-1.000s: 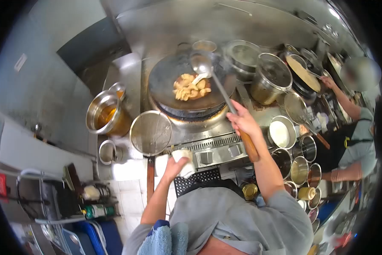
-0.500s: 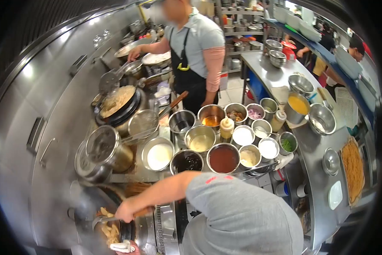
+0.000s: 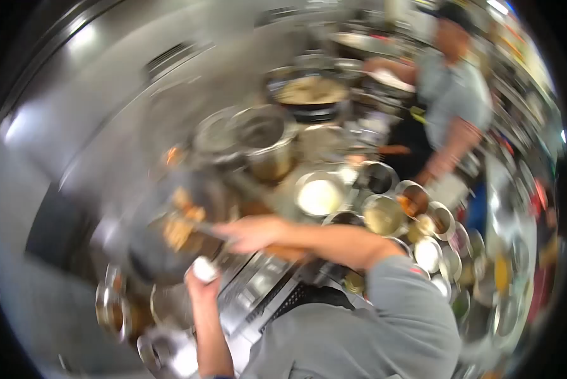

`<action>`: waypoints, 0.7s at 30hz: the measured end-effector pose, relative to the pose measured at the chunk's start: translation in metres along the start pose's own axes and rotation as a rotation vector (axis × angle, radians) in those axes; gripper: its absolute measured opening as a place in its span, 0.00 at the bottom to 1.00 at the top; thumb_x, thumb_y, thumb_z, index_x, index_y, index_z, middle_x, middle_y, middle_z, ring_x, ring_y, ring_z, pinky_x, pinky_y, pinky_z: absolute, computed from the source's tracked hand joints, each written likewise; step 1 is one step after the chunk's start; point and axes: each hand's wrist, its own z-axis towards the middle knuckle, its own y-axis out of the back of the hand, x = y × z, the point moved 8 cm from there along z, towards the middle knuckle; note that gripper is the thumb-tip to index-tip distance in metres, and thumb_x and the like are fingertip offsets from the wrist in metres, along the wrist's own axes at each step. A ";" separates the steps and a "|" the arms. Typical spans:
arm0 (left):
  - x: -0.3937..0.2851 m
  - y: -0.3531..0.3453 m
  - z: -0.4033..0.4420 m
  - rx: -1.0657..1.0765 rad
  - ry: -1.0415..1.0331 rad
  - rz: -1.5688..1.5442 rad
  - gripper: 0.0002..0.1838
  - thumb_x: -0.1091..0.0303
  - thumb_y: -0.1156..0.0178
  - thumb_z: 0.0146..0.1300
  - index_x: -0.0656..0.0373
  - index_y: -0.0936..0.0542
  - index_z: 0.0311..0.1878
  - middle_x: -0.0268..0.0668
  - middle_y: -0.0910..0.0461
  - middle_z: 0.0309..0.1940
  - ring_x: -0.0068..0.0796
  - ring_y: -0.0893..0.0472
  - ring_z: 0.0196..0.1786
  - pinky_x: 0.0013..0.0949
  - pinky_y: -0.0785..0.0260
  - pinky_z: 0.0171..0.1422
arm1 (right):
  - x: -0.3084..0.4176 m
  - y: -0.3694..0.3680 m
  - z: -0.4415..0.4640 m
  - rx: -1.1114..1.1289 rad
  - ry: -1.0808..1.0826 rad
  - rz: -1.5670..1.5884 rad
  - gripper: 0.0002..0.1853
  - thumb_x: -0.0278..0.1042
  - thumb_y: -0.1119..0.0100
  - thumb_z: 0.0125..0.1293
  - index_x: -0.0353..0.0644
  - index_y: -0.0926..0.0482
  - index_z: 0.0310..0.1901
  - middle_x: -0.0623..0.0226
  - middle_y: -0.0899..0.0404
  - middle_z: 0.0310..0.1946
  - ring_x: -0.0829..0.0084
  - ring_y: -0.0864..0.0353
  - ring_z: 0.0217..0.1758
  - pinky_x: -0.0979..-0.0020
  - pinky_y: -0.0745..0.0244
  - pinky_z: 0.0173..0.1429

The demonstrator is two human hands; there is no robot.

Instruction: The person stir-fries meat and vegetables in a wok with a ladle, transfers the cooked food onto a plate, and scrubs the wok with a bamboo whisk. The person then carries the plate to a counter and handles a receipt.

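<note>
Motion smears the view. My right hand [image 3: 249,234] is closed round the handle of a ladle [image 3: 201,225], whose head lies over the wok. Pale golden food pieces [image 3: 179,237] sit in the dark wok [image 3: 144,215], some beside the ladle. At the wok's near edge my left hand [image 3: 201,283] is closed on a white cloth [image 3: 205,270].
Steel pots [image 3: 274,151] stand beyond the wok. To the right are a pot of white liquid [image 3: 320,194] and several sauce and ingredient containers. A co-worker [image 3: 451,95] stands at the back right by another wok [image 3: 312,95]. Metal containers [image 3: 113,309] sit at the lower left.
The view has swung back left from the ingredient containers, so the wok and my left hand show more fully. My right hand still holds the ladle in the wok.
</note>
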 end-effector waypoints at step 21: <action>0.019 0.017 -0.050 -0.208 -0.056 -0.053 0.13 0.55 0.57 0.73 0.49 0.27 0.47 0.32 0.21 0.37 0.34 0.19 0.37 0.40 0.25 0.36 | -0.014 -0.014 0.009 0.240 -0.386 -0.142 0.38 0.31 0.42 0.60 0.48 0.45 0.72 0.42 0.21 0.44 0.48 0.20 0.45 0.60 0.28 0.55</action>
